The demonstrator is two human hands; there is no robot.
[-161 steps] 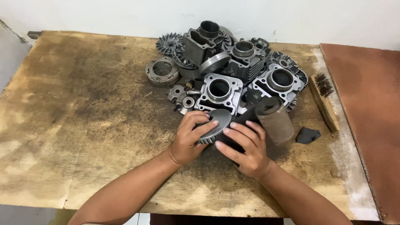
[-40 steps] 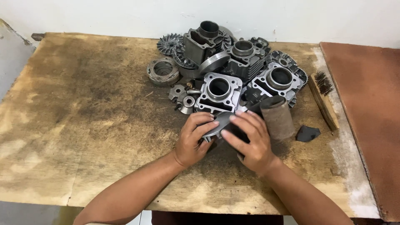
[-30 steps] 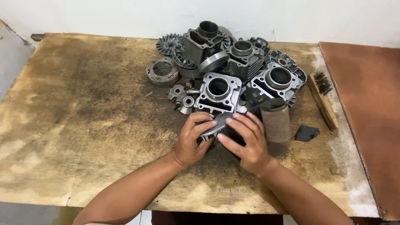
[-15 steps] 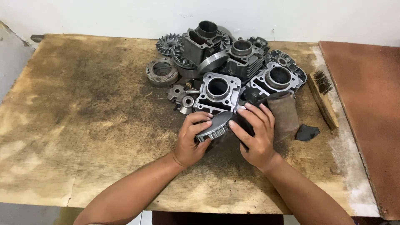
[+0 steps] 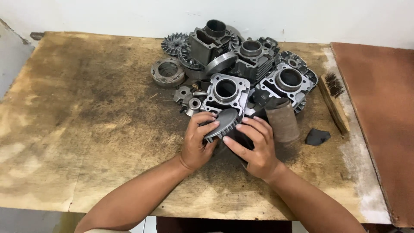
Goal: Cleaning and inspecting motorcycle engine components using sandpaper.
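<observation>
I'm gripping the finned metal disc [image 5: 222, 124] with left hand [image 5: 196, 144] and right hand [image 5: 254, 149], keeping fingers off sharp fins.

A worn wooden table [image 5: 86, 129] carries everything, its top stained dark in patches and pale along the right edge. A heap of grey engine parts sits at the far middle: a square cylinder block [image 5: 225, 92] nearest the front, a second block [image 5: 288, 83] to its right, a third [image 5: 252, 56] behind them, and a tall block [image 5: 210, 41] at the back. A finned disc [image 5: 174, 43] lies at the heap's left, with a round hub [image 5: 167, 71] just in front. A rusty sleeve [image 5: 281, 121] stands by the second block. A wire brush [image 5: 333, 101] lies near the right edge, a dark scrap [image 5: 317, 136] beside it.
</observation>
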